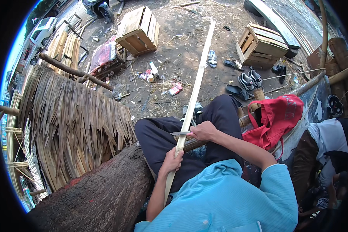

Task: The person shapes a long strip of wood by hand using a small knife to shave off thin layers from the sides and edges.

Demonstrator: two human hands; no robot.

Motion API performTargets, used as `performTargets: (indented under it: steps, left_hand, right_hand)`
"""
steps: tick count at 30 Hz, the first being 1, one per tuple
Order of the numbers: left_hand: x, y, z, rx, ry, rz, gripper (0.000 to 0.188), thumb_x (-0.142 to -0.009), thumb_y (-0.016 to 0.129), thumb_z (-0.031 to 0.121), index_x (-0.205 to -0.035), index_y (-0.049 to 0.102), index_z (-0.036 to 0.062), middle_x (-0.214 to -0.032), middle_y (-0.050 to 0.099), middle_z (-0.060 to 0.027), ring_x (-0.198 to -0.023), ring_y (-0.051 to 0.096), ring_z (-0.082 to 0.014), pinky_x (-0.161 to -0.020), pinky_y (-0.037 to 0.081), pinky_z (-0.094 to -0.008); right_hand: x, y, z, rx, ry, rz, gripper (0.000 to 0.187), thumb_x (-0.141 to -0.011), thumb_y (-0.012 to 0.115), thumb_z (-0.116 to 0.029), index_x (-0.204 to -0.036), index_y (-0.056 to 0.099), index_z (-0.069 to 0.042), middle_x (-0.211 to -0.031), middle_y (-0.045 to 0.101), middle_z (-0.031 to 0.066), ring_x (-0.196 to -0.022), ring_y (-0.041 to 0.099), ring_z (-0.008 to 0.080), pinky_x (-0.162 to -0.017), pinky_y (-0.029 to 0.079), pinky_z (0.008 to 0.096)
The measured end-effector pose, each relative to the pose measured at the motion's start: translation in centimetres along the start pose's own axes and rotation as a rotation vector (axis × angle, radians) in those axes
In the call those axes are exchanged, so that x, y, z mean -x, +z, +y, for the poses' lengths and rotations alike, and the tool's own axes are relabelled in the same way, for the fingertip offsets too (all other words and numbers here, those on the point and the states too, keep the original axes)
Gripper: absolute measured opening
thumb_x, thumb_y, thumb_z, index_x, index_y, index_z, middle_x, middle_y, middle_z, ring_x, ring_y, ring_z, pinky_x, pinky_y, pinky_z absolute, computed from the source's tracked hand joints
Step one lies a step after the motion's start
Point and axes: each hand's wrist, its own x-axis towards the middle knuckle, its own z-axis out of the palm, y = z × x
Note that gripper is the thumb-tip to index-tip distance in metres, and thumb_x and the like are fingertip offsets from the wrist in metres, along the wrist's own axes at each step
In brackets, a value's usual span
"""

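Observation:
A long, pale bamboo strip [200, 75] runs from beside my lap, between my knees, and out over the dirt ground. My left hand [171, 161] is wrapped around its lower part, above my left thigh. Just beyond it, my right hand [204, 131] grips a knife [179, 133], whose handle is hidden in the fist. The blade lies crosswise over the strip and seems to touch it. I cannot tell how deep the edge sits.
On my left are a thatch of dry leaves [77, 112] and a thick dark log [100, 193]. A red bag [276, 118] lies at my right, near a crouching person [321, 150]. Wooden crates [139, 31], sandals [212, 59] and litter are scattered ahead.

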Motion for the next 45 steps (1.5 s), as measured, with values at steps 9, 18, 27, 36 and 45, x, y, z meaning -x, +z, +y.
performTargets:
  steps: [9,18,27,36,45]
  left_hand:
    - [0.1,0.2,-0.2,0.010,0.077,0.012,0.018,-0.094,0.051,0.019,-0.099,0.047,0.0023,-0.057,0.044,0.0007,-0.036,0.040,-0.0060,-0.030,0.034,-0.0241]
    - [-1.2,0.2,-0.2,0.120,0.113,0.053,0.016,-0.095,0.050,0.020,-0.100,0.045,0.0057,-0.057,0.042,0.0011,-0.035,0.040,-0.0065,-0.029,0.033,-0.0234]
    - [-1.2,-0.2,-0.7,0.205,0.088,0.065,0.017,-0.095,0.050,0.023,-0.100,0.042,0.0090,-0.058,0.039,0.0013,-0.035,0.038,-0.0063,-0.030,0.033,-0.0233]
    - [-0.9,-0.3,-0.4,0.176,0.088,0.052,0.017,-0.095,0.050,0.022,-0.102,0.042,0.0081,-0.058,0.039,0.0008,-0.035,0.038,-0.0068,-0.030,0.033,-0.0236]
    - [-1.3,-0.5,-0.2,0.202,0.103,0.060,0.016,-0.096,0.049,0.021,-0.098,0.041,0.0073,-0.057,0.040,0.0012,-0.034,0.038,-0.0070,-0.030,0.033,-0.0241]
  right_hand:
    - [0.4,1.3,-1.8,-0.046,0.002,0.023,0.048,-0.090,0.043,-0.052,-0.072,0.058,-0.010,-0.053,0.058,0.0124,-0.049,0.059,0.0318,-0.044,0.044,0.0440]
    - [-1.6,2.2,-2.3,-0.094,0.125,0.280,0.049,-0.090,0.043,-0.051,-0.070,0.055,-0.009,-0.051,0.057,0.0118,-0.046,0.059,0.0309,-0.040,0.043,0.0416]
    - [-1.4,1.4,-0.7,-0.069,0.023,0.114,0.043,-0.090,0.044,-0.049,-0.075,0.055,-0.011,-0.055,0.058,0.0110,-0.050,0.060,0.0312,-0.043,0.044,0.0436]
    - [-0.9,2.3,-1.2,-0.105,0.051,0.204,0.044,-0.090,0.044,-0.049,-0.072,0.055,-0.010,-0.053,0.056,0.0121,-0.051,0.060,0.0309,-0.043,0.043,0.0423]
    - [-1.1,2.0,-1.8,-0.105,0.048,0.119,0.046,-0.091,0.043,-0.049,-0.072,0.055,-0.009,-0.053,0.058,0.0125,-0.051,0.060,0.0318,-0.046,0.045,0.0435]
